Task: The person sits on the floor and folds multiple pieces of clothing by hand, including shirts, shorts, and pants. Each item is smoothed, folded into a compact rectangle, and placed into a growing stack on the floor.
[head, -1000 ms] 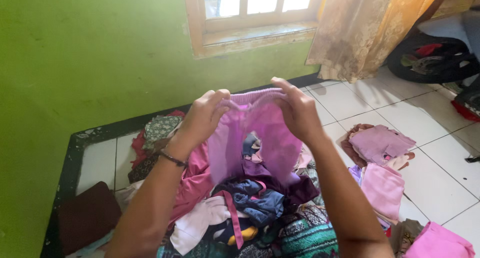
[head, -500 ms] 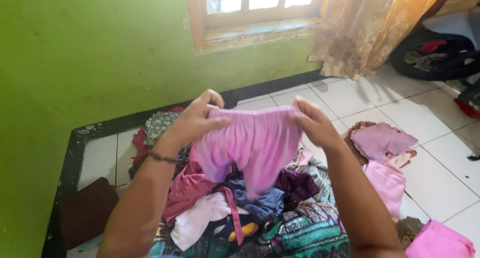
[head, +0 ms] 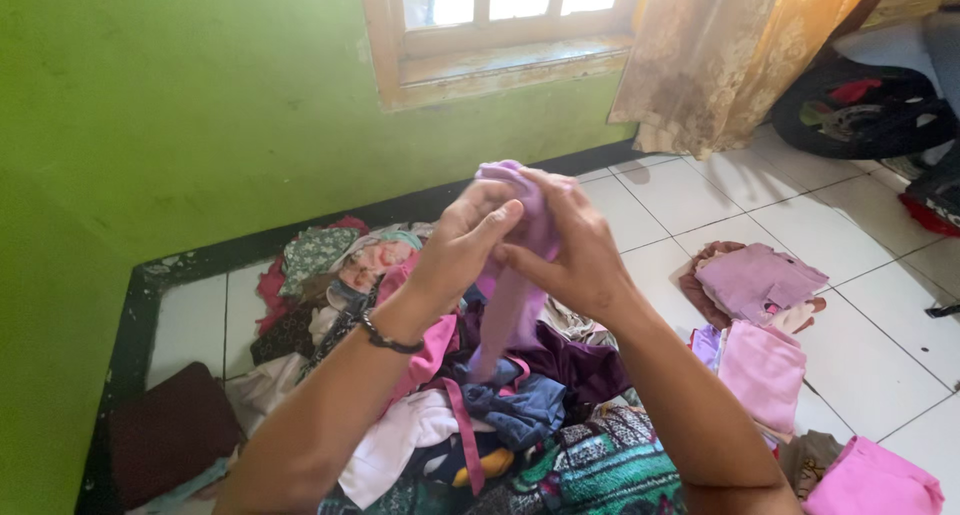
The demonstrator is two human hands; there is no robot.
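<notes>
Clothes in a mixed, many-coloured heap point(head: 480, 415) cover the white tiled floor point(head: 880, 365) by the green wall's corner, with a folded stack of pink garments point(head: 765, 320) toward the floor's right edge. Above the heap I hold a small lilac knit garment point(head: 515, 275), bunched and hanging down. My left hand point(head: 462, 243) and right hand point(head: 572, 250) both have their grip closed on its top, fingers touching.

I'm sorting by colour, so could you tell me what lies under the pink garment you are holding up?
Under the pink garment lies a heap of clothes: purple, blue denim, white. Both hands cover its top.
</notes>
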